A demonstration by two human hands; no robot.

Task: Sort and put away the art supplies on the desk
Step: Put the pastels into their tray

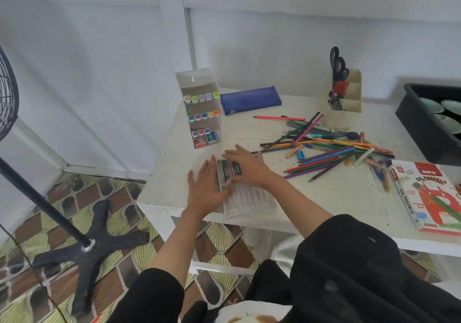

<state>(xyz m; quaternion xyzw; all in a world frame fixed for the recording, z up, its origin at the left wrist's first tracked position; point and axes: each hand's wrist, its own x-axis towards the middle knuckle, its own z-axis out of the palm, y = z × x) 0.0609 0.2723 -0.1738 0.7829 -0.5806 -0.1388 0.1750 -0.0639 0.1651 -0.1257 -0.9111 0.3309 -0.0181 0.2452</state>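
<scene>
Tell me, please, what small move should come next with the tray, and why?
Probably the right hand should fetch a loose pastel from the pile and slot it in the tray: only a few pastels fill its far end, the other slots look empty, and the left hand rests against it.

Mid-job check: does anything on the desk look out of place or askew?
Yes. A heap of coloured pencils and loose pastels lies crisscrossed at mid-desk, unsorted. The clear tray, under the left hand and right hand, sits skewed near the front edge of the desk. One pink pencil lies apart near the blue pencil case.
</scene>
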